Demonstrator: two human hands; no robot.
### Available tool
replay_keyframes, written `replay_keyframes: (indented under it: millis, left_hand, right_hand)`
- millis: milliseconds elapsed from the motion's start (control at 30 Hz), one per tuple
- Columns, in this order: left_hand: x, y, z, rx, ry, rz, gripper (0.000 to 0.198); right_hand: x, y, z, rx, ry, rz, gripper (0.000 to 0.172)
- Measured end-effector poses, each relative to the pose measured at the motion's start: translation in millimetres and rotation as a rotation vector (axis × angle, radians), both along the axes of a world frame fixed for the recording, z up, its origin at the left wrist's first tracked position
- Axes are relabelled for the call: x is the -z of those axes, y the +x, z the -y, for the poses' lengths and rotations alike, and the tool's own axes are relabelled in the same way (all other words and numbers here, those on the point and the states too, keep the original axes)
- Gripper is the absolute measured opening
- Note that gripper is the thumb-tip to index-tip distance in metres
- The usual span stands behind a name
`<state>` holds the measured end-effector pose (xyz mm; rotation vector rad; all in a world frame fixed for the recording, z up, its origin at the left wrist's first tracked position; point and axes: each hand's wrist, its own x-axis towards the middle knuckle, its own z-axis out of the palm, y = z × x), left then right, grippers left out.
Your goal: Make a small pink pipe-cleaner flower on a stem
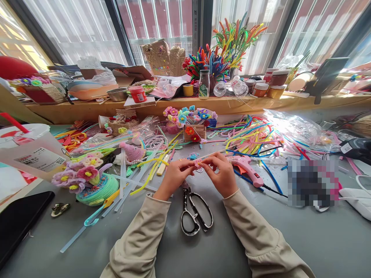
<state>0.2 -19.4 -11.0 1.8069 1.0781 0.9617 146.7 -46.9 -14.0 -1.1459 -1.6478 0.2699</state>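
My left hand [175,175] and my right hand [220,173] meet above the grey table [261,239], fingertips pinched together on a small pink pipe-cleaner piece [198,162]. Both hands are closed on it. Black-handled scissors [194,212] lie on the table just below my wrists. A pink glue gun [246,168] rests right of my right hand, its black cord trailing to the right.
Loose pipe cleaners [252,135] are heaped at the right. A small basket of pipe-cleaner flowers [193,121] stands behind my hands, a green flower pot [89,181] at the left. A black tablet [20,220] lies at the near left. A cluttered wooden ledge [174,106] runs under the windows.
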Motion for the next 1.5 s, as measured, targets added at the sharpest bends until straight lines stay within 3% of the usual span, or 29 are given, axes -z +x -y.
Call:
replay_keyframes:
  millis: [567,833,1200,1367,1500]
  left_hand:
    - [-2.3,-0.1,0.5,0.001,0.022,-0.010,0.025]
    - [-4.9,-0.7,-0.5,-0.027,0.071,0.009,0.022]
    - [-5.4,-1.0,-1.1,0.015,0.146,-0.066,0.018]
    - [-5.0,-2.3,-1.9,-0.133,0.071,0.036,0.026]
    - [-6.4,-1.7,-2.0,-0.150,-0.196,0.162,0.027]
  right_hand:
    - [-2.7,0.1,0.9,0.009,-0.012,-0.011,0.012]
    - [-1.9,4.4,-0.7,0.117,-0.027,-0.155,0.019]
    - [-0.5,1.0,-1.0,-0.085,-0.142,-0.147,0.019]
    - [0.9,1.0,-0.7,-0.039,-0.154,-0.234,0.019]
    - [1.8,0.3,-0.1,-0.059,-0.197,-0.310,0.019]
